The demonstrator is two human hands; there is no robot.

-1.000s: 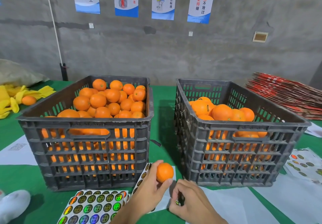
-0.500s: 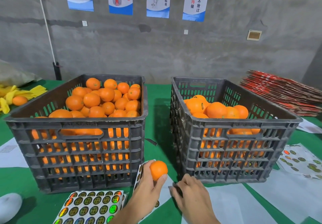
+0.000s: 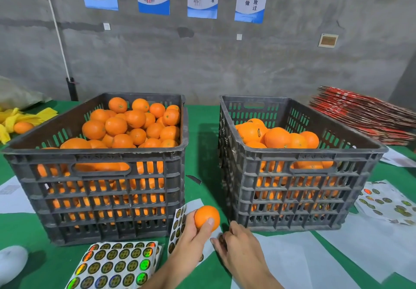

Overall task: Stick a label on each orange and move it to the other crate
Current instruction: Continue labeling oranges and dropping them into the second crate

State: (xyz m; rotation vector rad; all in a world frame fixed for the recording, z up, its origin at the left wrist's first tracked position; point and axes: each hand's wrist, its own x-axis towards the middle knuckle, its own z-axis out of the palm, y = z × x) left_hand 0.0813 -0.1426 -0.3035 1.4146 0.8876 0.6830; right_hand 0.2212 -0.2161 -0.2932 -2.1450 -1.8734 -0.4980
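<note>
1. Head view, hands: the left hand [image 3: 191, 232] holds one orange [image 3: 206, 218] in a curled grip, thumb across its front and fingers behind it, raised just above the table [image 3: 27, 228] in the gap between the two crates.
2. The right hand [image 3: 240, 243] sits just beside it, low over the sticker sheet [image 3: 180, 223], with its fingertips drawn together in a narrow grip on something small and dark. It looks like a label, but it is too small to tell for sure.
3. That sheet lies partly under the left hand, its rows of round labels running toward the left crate [image 3: 101, 183].
4. The left crate is heaped with oranges up to its rim.
5. The right crate [image 3: 299, 189] holds a lower pile; one fruit on top there shows a dark label.
6. A second sheet of shiny labels [image 3: 117, 264] lies on the green table in front of the left crate.
7. A third, partly used sheet [image 3: 387, 203] lies to the right of the right crate.
8. White backing papers [image 3: 315, 257] are spread along the near right of the table.
9. A stack of red flat cartons [image 3: 364, 117] rests at the far right.
10. A loose orange [image 3: 23, 127] lies among yellow wrappers [image 3: 27, 117] at the far left.
</note>
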